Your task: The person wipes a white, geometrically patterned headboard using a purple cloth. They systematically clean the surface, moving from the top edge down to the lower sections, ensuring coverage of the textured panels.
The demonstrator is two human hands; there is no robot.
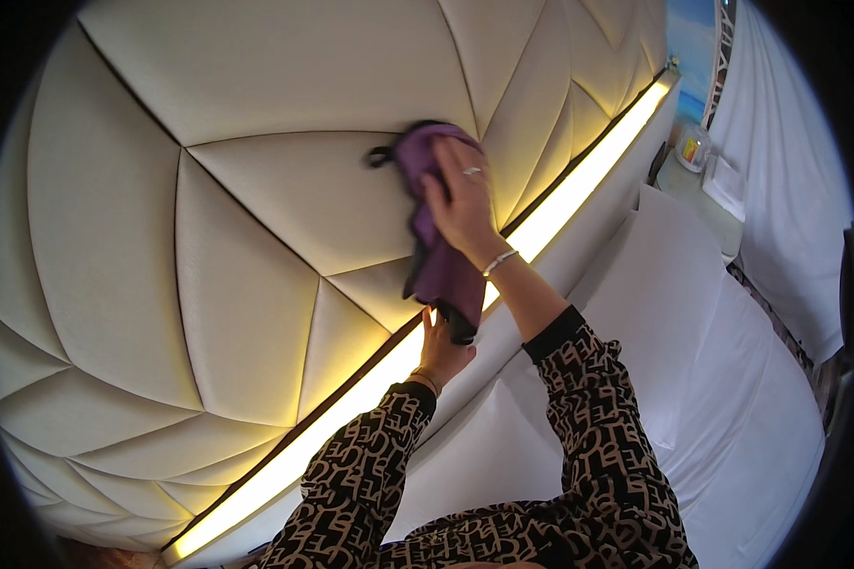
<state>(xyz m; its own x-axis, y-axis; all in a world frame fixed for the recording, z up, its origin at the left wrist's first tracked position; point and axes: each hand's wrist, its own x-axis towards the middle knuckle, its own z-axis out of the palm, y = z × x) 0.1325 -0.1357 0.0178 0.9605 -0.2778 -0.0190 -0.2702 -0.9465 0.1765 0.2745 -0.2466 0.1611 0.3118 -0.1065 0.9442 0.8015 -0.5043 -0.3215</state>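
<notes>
Under my right hand [459, 192], a purple cloth [445, 274] with dark edging and a small black loop lies pressed to the padded upholstered wall panel [320, 192]. The right fingers are spread flat over the cloth's upper part, and the hand looks slightly blurred. Lower down, my left hand [441, 352] is at the glowing light strip [327, 441] along the panel's bottom, just beside the cloth's hanging dark end. The cloth hides part of the left fingers, so whether they grip it cannot be told.
Below the light strip runs a pale ledge [576, 220], then a bed with white sheets [712, 341]. At the right, a bedside table [726, 231] carries a clear plastic container [692, 148] and a white stack [724, 186]. A white curtain [776, 178] hangs beyond it.
</notes>
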